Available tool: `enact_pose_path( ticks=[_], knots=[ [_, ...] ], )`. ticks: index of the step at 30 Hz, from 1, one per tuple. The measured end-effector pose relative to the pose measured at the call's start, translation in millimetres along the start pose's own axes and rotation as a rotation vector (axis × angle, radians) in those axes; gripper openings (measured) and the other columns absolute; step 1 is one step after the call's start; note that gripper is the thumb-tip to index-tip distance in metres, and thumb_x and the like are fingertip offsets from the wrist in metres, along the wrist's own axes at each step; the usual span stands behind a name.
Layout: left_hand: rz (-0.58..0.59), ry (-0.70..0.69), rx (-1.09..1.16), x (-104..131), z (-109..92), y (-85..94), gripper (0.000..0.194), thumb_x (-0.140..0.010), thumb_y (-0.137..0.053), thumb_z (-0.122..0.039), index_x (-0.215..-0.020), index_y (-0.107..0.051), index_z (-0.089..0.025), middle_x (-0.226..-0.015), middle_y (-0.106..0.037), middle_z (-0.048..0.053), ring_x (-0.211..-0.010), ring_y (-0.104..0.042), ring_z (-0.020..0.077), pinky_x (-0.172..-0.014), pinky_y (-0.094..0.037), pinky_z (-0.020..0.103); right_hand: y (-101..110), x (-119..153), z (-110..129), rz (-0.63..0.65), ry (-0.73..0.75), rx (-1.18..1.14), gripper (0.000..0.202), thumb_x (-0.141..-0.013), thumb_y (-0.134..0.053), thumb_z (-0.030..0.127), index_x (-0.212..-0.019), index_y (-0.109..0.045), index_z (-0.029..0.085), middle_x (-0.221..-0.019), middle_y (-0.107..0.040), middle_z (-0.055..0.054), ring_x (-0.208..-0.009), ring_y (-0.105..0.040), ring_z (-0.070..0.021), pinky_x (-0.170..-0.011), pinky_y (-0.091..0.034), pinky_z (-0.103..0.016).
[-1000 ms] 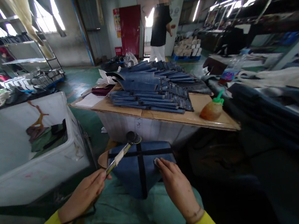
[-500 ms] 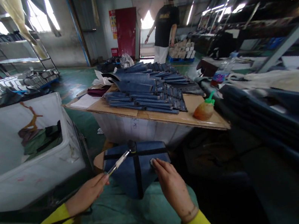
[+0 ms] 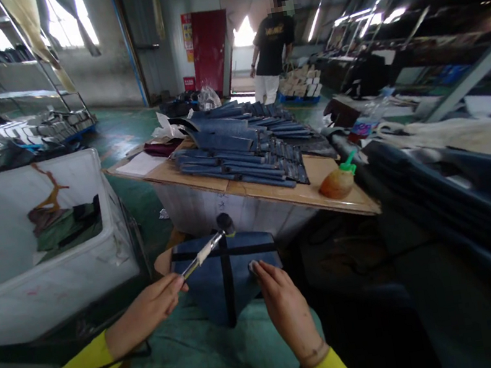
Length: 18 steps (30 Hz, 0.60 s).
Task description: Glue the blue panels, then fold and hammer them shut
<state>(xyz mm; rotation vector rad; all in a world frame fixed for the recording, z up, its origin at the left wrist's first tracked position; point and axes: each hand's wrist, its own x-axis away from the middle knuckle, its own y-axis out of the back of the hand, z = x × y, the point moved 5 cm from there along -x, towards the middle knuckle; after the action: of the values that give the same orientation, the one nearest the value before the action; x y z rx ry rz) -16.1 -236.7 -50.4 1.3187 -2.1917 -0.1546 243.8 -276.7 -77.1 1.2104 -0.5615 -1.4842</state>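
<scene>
My left hand [image 3: 165, 295] is closed around the silver handle of a hammer [image 3: 205, 252], its dark round head raised above the far edge of a blue panel. That panel [image 3: 205, 282] lies over my knees, with black strips [image 3: 227, 275] crossing on it and a tan piece [image 3: 163, 262] showing at its left edge. On the panel's right side rests my right hand [image 3: 286, 299], fingers pinched together. A small pale bit shows at its fingertips, too small to name.
Ahead, a cardboard-topped table [image 3: 207, 181] carries stacked blue pieces [image 3: 241, 159] and a squeeze bottle [image 3: 337, 183] with a green nozzle. A white bin [image 3: 114, 243] holding cloth stands left. Dark blue material [image 3: 453, 187] is piled right. A person [image 3: 272, 44] stands beyond the table.
My left hand has moved slightly right and up, lifting the hammer head off the panel's crossed strips. The right hand stays almost still. The person beyond the table has turned and lowered an arm.
</scene>
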Motion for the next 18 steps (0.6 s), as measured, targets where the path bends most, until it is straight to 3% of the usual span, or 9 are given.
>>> enact_pose_path(
  ticks=[2, 8, 12, 16, 18],
  knots=[
    [-0.016, 0.013, 0.072, 2, -3, 0.2, 0.057, -0.081, -0.031, -0.068, -0.1, -0.053, -0.019, -0.064, -0.041, -0.004, -0.052, -0.037, 0.0091, -0.046, -0.032, 0.018, 0, 1, -1, -0.002, -0.003, 0.004, 0.043, -0.089, -0.039, 0.011, -0.131, -0.044, 0.02, -0.123, -0.053, -0.01, -0.111, -0.049, -0.0218, -0.094, -0.045, -0.039],
    [0.009, 0.187, 0.073, 0, 6, -2.5, 0.065, -0.073, -0.034, -0.076, -0.088, -0.053, -0.016, -0.058, -0.036, -0.005, -0.048, -0.032, 0.0081, -0.041, -0.022, 0.016, -1, 1, -2, 0.011, 0.006, 0.005, 0.043, -0.088, -0.04, 0.01, -0.131, -0.045, 0.019, -0.122, -0.053, -0.009, -0.11, -0.049, -0.0211, -0.094, -0.045, -0.037],
    [0.01, 0.096, 0.118, 6, 2, 0.4, 0.06, -0.079, -0.029, -0.071, -0.097, -0.051, -0.018, -0.063, -0.039, -0.004, -0.051, -0.034, 0.0084, -0.044, -0.026, 0.017, -1, 2, -3, 0.004, -0.009, 0.014, 0.044, -0.088, -0.041, 0.009, -0.131, -0.045, 0.019, -0.122, -0.053, -0.009, -0.11, -0.048, -0.0212, -0.094, -0.045, -0.037],
    [0.103, 0.01, -0.064, 7, 9, -8.1, 0.055, -0.082, -0.03, -0.066, -0.085, -0.054, -0.017, -0.06, -0.039, -0.004, -0.054, -0.038, 0.0105, -0.05, -0.034, 0.02, 0, 2, -3, -0.003, 0.001, 0.009, 0.044, -0.088, -0.04, 0.009, -0.131, -0.045, 0.019, -0.122, -0.053, -0.009, -0.11, -0.048, -0.021, -0.094, -0.045, -0.037],
    [0.079, -0.025, -0.097, 5, 10, -9.1, 0.053, -0.083, -0.031, -0.065, -0.084, -0.054, -0.017, -0.06, -0.039, -0.004, -0.056, -0.039, 0.0111, -0.052, -0.034, 0.021, 0, 2, -4, -0.001, 0.006, 0.005, 0.044, -0.088, -0.04, 0.01, -0.131, -0.045, 0.019, -0.122, -0.053, -0.009, -0.11, -0.049, -0.0209, -0.094, -0.045, -0.037]
  ],
)
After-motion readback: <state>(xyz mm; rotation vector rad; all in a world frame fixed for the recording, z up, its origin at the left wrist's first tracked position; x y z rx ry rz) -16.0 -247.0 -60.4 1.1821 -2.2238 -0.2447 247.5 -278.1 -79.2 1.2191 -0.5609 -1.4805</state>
